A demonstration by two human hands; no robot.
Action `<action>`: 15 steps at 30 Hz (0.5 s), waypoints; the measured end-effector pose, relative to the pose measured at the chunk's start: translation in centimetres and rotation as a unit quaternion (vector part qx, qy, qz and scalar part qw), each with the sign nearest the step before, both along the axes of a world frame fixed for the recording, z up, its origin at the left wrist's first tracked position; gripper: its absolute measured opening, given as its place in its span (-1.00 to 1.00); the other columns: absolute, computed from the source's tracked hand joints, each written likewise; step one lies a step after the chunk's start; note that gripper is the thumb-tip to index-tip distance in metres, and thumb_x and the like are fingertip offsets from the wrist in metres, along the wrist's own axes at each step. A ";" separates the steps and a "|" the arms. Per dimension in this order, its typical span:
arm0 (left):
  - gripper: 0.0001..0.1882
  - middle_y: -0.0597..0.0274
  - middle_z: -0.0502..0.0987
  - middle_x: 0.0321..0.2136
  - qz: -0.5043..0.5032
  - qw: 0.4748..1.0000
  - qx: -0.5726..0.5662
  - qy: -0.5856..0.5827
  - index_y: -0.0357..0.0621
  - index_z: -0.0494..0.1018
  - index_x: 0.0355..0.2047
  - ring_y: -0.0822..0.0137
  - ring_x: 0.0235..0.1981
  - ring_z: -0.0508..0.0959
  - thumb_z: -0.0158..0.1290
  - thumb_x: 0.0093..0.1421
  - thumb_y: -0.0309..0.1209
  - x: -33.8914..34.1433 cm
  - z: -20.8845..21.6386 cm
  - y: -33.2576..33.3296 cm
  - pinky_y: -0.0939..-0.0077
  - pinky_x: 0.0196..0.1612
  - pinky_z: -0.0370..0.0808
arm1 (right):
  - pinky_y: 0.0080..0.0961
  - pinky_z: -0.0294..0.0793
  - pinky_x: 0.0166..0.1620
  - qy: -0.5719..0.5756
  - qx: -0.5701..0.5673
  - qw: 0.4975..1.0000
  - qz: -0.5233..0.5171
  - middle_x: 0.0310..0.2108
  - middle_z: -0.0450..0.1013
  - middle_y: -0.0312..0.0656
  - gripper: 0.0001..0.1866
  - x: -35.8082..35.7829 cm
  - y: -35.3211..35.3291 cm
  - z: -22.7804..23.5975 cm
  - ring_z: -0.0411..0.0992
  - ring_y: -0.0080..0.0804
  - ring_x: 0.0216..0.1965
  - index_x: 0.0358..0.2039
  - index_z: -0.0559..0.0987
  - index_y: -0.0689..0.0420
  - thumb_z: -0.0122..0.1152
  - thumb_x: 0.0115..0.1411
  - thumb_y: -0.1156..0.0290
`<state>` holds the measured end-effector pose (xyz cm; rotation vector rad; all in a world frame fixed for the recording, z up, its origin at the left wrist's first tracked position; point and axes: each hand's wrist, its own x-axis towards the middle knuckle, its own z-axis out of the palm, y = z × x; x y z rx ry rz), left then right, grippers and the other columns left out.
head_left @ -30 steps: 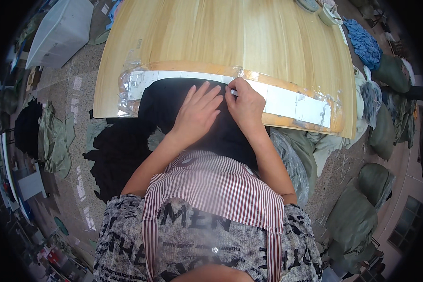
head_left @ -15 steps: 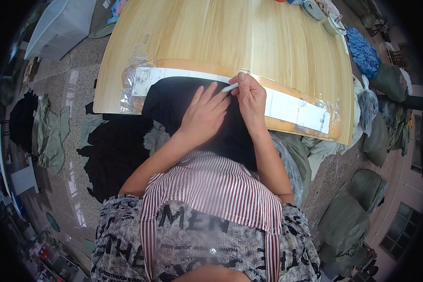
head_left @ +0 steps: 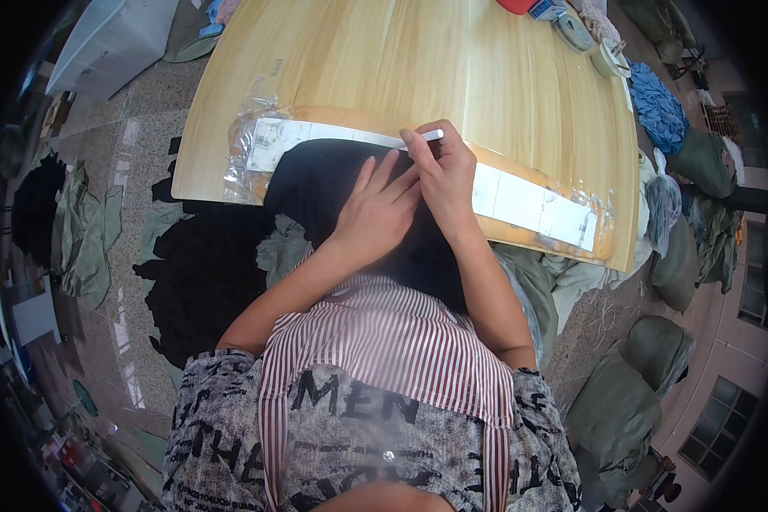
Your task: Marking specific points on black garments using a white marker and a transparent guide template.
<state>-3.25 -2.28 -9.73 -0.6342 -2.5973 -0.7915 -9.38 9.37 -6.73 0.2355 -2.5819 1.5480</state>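
Observation:
A dark piece of fabric [head_left: 311,175] is draped over the near edge of the wooden table [head_left: 358,51] and hangs down toward my apron. My left hand [head_left: 375,209] lies flat on this fabric with its fingers spread, pressing it against a white marked strip [head_left: 533,205] taped to the tabletop. Just right of it, my right hand [head_left: 444,175] pinches a slim white pen [head_left: 433,136] between thumb and fingers. The pen lies tilted close to the fabric's far edge, its tip end partly hidden by my fingers.
A tape roll [head_left: 573,32] and a small pot [head_left: 609,60] stand at the table's far right. Black cloth [head_left: 205,282] is heaped left below the table. Green bundles [head_left: 623,392] sit on the floor at right; a white bin [head_left: 111,47] stands far left.
My right hand has shifted slightly left and turned, so the pen now points up to the right instead of down to the left. My left hand stays on the fabric.

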 end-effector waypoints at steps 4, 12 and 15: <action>-0.65 0.01 0.49 -0.10 -0.022 0.999 0.031 0.010 -0.23 0.50 -0.14 -0.13 0.15 0.31 0.10 0.02 -0.43 -0.1 -0.5 0.0 -0.16 0.21 0.16 | -0.64 0.40 -0.41 -0.051 -0.054 0.993 0.092 -0.57 0.47 -0.29 -0.84 -0.1 -1.7 0.7 0.38 -0.64 -0.52 -0.33 0.54 0.22 0.21 0.19 0.38; -0.62 -0.10 0.50 -0.13 -0.022 0.998 0.040 0.031 -0.31 0.48 -0.11 -0.16 0.09 0.35 0.08 0.05 -0.42 -0.4 -0.8 -0.2 -0.13 0.22 0.14 | -0.47 0.46 -0.40 -0.013 0.103 0.984 0.145 -0.54 0.52 -0.14 -0.82 -0.9 -2.8 0.4 0.48 -0.39 -0.53 -0.29 0.57 0.16 0.22 0.16 0.34; -0.61 -0.12 0.49 -0.12 -0.014 0.997 0.073 0.005 -0.30 0.46 -0.07 -0.12 0.09 0.37 0.07 0.07 -0.42 -0.5 -0.9 -0.1 -0.11 0.22 0.15 | -0.41 0.45 -0.40 0.053 0.197 0.971 0.129 -0.54 0.52 -0.07 -0.83 -1.0 -3.9 1.0 0.48 -0.29 -0.55 -0.36 0.56 0.15 0.21 0.16 0.31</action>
